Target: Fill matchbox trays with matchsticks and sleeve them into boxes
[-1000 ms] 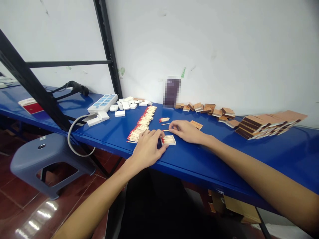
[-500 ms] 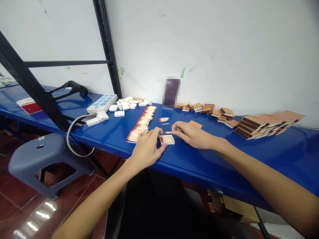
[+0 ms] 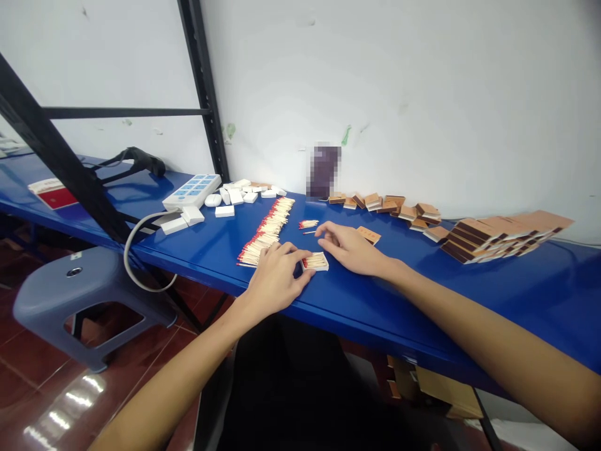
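Observation:
A small white matchbox tray (image 3: 321, 266) with red-tipped matches in it lies near the table's front edge. My left hand (image 3: 278, 272) grips its left end between thumb and fingers. My right hand (image 3: 350, 247) is just behind and right of the tray, thumb and forefinger slightly apart. Its fingertips are at the right end of a single match (image 3: 308, 233) on the table; whether they touch it is unclear. Behind that match is a small group of matches (image 3: 308, 224). A long row of matches (image 3: 267, 232), red heads to the left, stretches beyond my left hand.
White trays (image 3: 225, 212) lie scattered at the back left beside a white device with blue keys (image 3: 195, 190). Brown matchboxes (image 3: 399, 207) line the wall, with a stack (image 3: 488, 238) at right. An orange matchbox sleeve (image 3: 369, 235) lies flat. A stool (image 3: 84, 294) stands left.
My right hand has moved slightly back and left, from beside the tray to the single match. The match it held before no longer shows in its fingers. My left hand stays on the tray.

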`<state>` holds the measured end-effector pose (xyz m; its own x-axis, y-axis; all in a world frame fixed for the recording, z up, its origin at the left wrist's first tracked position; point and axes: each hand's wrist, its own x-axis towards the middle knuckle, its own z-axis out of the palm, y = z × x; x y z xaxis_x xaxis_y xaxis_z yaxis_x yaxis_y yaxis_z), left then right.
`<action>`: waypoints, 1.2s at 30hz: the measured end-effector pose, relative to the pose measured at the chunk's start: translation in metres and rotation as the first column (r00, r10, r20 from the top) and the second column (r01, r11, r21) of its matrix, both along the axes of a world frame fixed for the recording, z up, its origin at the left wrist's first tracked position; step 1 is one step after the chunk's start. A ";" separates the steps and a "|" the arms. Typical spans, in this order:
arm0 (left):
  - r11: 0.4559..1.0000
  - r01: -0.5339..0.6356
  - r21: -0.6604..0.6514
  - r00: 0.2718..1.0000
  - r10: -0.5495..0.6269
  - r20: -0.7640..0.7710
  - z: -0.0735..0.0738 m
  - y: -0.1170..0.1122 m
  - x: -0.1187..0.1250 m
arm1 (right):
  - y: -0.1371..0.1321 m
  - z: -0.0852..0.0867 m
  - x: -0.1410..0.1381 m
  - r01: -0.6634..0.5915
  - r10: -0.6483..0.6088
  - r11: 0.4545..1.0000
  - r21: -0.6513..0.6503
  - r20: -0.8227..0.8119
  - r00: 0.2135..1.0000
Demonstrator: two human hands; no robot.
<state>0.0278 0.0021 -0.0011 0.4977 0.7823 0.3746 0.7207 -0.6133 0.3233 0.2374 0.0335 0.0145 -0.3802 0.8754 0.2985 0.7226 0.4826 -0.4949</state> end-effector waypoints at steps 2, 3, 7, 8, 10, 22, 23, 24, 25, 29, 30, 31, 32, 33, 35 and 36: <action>1.000 -0.001 0.006 1.000 0.001 0.012 0.000 0.000 0.000 | 0.019 -0.005 0.002 0.061 -0.067 0.995 0.084 0.071 0.995; 1.000 -0.001 0.008 1.000 0.001 0.019 -0.001 -0.001 0.000 | 0.029 -0.007 0.002 0.076 -0.089 0.990 0.116 0.109 0.990; 1.000 0.005 0.010 1.000 -0.005 0.030 0.000 -0.002 -0.001 | 0.060 -0.009 0.004 0.089 -0.108 0.989 0.118 0.168 0.980; 1.000 0.006 0.010 0.999 -0.006 0.031 0.000 -0.002 -0.001 | 0.065 -0.008 0.004 0.092 -0.108 0.990 0.103 0.163 0.981; 1.000 0.007 0.009 0.999 -0.007 0.032 0.000 -0.002 -0.001 | 0.069 -0.006 0.003 0.087 -0.098 0.993 0.081 0.156 0.983; 1.000 0.003 0.020 0.999 -0.004 0.031 -0.002 -0.001 -0.001 | 0.063 -0.011 0.002 0.064 -0.082 0.991 0.119 0.153 0.985; 1.000 0.004 0.020 0.999 -0.005 0.032 -0.002 -0.001 -0.001 | 0.062 -0.011 0.002 0.066 -0.084 0.990 0.121 0.151 0.985; 1.000 0.005 0.019 0.999 -0.006 0.034 -0.002 -0.001 -0.001 | 0.061 -0.011 0.001 0.067 -0.085 0.990 0.124 0.149 0.985; 1.000 0.007 0.019 0.999 -0.008 0.034 -0.002 -0.001 -0.001 | 0.059 -0.011 0.001 0.066 -0.085 0.990 0.127 0.147 0.986; 1.000 0.005 0.014 1.000 -0.005 0.026 -0.001 -0.001 0.000 | 0.052 -0.011 -0.002 0.058 -0.078 0.990 0.130 0.152 0.985; 1.000 0.003 0.013 1.000 -0.003 0.023 -0.001 -0.002 0.000 | 0.051 -0.012 -0.002 0.059 -0.078 0.990 0.127 0.156 0.985; 1.000 0.001 0.011 1.000 -0.002 0.021 0.000 -0.002 0.000 | 0.050 -0.012 -0.003 0.061 -0.081 0.990 0.123 0.160 0.984; 1.000 0.000 0.009 1.000 0.000 0.019 0.000 -0.002 0.000 | 0.049 -0.012 -0.003 0.065 -0.084 0.991 0.119 0.163 0.983; 1.000 -0.001 0.007 1.000 0.001 0.019 0.000 -0.002 0.000 | 0.048 -0.012 -0.003 0.068 -0.086 0.991 0.115 0.163 0.983; 1.000 -0.002 -0.001 1.000 0.002 0.022 0.000 -0.003 -0.001 | 0.048 -0.012 -0.003 0.075 -0.091 0.992 0.103 0.159 0.983; 1.000 -0.001 -0.005 1.000 0.001 0.023 0.001 -0.003 -0.001 | 0.048 -0.012 -0.003 0.078 -0.092 0.993 0.092 0.159 0.983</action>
<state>0.0269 -0.0006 -0.0006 0.4886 0.7845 0.3818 0.7135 -0.6112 0.3427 0.2343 0.0814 0.0028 -0.3548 0.8807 0.3139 0.8303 0.4511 -0.3273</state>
